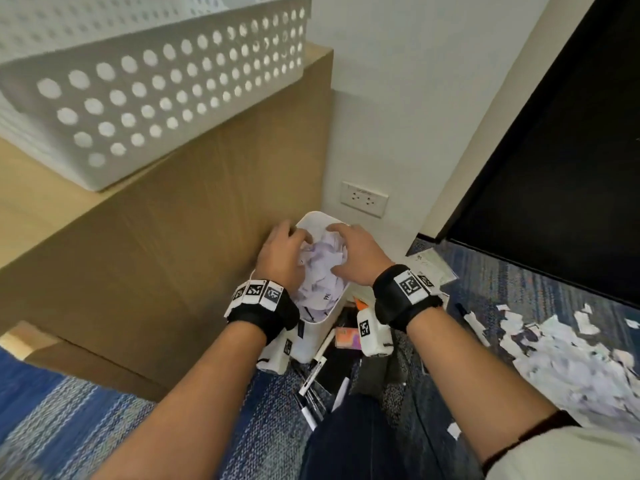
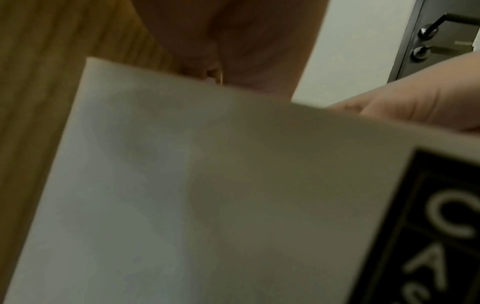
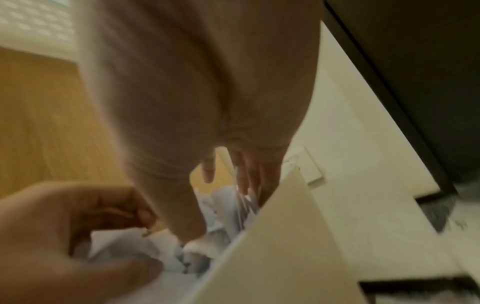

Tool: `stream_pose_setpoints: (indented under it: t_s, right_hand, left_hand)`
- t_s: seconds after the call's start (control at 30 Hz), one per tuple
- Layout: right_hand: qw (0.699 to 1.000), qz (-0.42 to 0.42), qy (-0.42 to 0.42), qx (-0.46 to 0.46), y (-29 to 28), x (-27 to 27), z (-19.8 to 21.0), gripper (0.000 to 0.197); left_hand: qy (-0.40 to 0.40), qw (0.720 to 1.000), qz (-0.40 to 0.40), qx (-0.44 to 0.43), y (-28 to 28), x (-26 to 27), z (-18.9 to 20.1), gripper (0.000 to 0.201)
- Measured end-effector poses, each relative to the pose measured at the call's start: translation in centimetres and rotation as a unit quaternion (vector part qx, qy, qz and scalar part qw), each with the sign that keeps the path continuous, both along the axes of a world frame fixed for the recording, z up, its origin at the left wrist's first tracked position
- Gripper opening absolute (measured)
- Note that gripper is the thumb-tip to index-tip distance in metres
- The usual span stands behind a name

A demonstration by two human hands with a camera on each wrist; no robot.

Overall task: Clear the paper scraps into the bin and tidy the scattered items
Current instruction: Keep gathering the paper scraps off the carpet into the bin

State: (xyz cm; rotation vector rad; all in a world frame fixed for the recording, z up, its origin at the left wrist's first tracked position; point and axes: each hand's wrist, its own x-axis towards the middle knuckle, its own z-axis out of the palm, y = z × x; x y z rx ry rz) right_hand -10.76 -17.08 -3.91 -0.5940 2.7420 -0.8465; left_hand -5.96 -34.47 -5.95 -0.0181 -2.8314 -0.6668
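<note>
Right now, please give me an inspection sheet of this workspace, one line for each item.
Surface: blue carpet.
Job's things: white bin full of crumpled paper; paper scraps lie on the carpet at right.
Clutter: markers and a glue bottle beside the bin.
Hands: left hand and right hand press on the paper.
Cables: nothing seen.
Surroundings: wooden cabinet, perforated basket, wall socket, dark door.

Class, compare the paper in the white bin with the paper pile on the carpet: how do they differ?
The paper in the bin is crumpled and packed inside the white bin, under both hands; the paper pile on the carpet lies loose and spread out, with no hand on it. Both are white scraps.
</note>
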Motion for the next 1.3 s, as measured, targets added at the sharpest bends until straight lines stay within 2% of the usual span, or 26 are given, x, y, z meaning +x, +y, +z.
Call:
stream_pose_setpoints:
  t_s: [0.07,0.13,0.17,0.23,0.33,0.4,0.47,0.53,0.6,0.7,0.77,0.87,0.93,0.97,1.03,1.1,1.17,1.23,1.3]
  right_hand:
    - [0.999,-0.021,0.048,-0.011,0.3,0.2,-0.9,0.048]
    - [0.997,-0.017,0.078,-0.018,0.6,0.4,-1.6,0.028]
    - [0.996,-0.007,0.087,-0.012,0.6,0.5,-1.6,0.02]
    - [0.996,0.008,0.09,-0.009,0.6,0.5,-1.6,0.011]
    - [0.994,0.022,0.102,-0.009,0.8,0.5,-1.2,0.014]
    - [0.993,0.041,0.111,0.009,1.2,0.6,-1.0,0.017]
    - [0.989,0.09,0.103,0.06,1.4,0.9,-1.1,0.023]
    - [0.968,0.152,0.108,0.165,1.1,1.5,-1.5,0.034]
    - [0.94,0.185,0.145,0.247,0.6,2.1,-2.0,0.039]
    - [0.939,0.187,0.138,0.255,0.4,2.1,-1.8,0.036]
    - [0.953,0.18,0.138,0.201,0.9,2.0,-1.8,0.03]
    - [0.989,0.117,0.09,-0.026,2.5,2.4,-2.2,0.019]
    - [0.986,0.061,0.084,-0.13,3.7,3.2,-2.2,0.019]
    - [0.98,0.039,0.103,-0.165,4.5,3.6,-2.0,0.019]
    - [0.969,-0.006,0.139,-0.205,6.3,4.4,-1.7,0.019]
    - [0.962,-0.071,0.141,-0.221,8.9,4.6,-2.0,0.022]
    - [0.959,-0.137,0.113,-0.223,11.9,4.5,-2.7,0.026]
    - [0.953,-0.203,0.081,-0.21,16.0,4.0,-4.6,0.026]
    - [0.945,-0.265,0.05,-0.185,20.5,3.7,-7.0,0.026]
  left_hand:
    - [-0.013,0.996,-0.08,0.032,0.6,-0.3,-0.4,0.051]
    - [-0.104,0.983,-0.136,0.059,1.3,-0.2,-0.5,0.059]
    - [-0.165,0.975,-0.142,0.055,1.6,-0.1,-0.8,0.056]
    - [-0.263,0.955,-0.135,0.011,1.7,-0.2,-1.8,0.047]
    - [-0.33,0.936,-0.112,-0.059,1.4,-0.5,-2.5,0.043]
    - [-0.31,0.942,-0.108,-0.067,1.3,-0.8,-2.1,0.035]
    - [-0.247,0.965,-0.081,-0.016,1.4,-0.7,-1.0,0.022]
    - [-0.172,0.982,-0.051,0.05,1.1,-0.6,0.1,0.022]
    - [-0.094,0.993,-0.027,0.071,0.9,-0.6,1.1,0.025]
    - [-0.035,0.992,-0.06,0.103,1.2,-0.8,1.6,0.026]
    - [-0.057,0.986,-0.106,0.115,1.7,-1.1,0.9,0.03]
    - [-0.188,0.972,-0.113,0.087,2.1,-1.3,-1.2,0.033]
    - [-0.272,0.956,-0.101,0.038,1.8,-1.1,-2.2,0.033]
    - [-0.288,0.953,-0.092,0.031,1.8,-0.9,-2.4,0.035]
    - [-0.252,0.966,-0.051,0.031,1.9,-0.7,-1.7,0.041]
    - [-0.148,0.989,0.023,0.022,2.7,-0.9,0.5,0.04]
    - [-0.048,0.994,0.09,0.047,4.2,-1.5,3.4,0.039]
    - [0.021,0.991,0.093,0.089,6.9,-2.2,5.9,0.036]
    - [0.035,0.99,0.061,0.123,10.5,-3.2,6.9,0.031]
